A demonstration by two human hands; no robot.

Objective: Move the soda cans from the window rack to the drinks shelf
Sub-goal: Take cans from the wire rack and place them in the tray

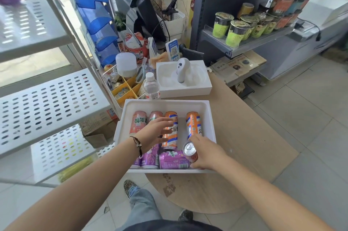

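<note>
Inside the white tray (211, 118), the right hand (205, 152) gripped an orange can (190, 152) while the left hand (156, 129), fingers spread, reached for another, likely loading cans; lifting comes next.

A single wide-angle head camera looks forward and steeply down, close above a white tray (120, 127) at centre frame; perforated rack shelves (47, 99) curve away at nine o'clock, a grey shelf unit (244, 46) at two.
</note>
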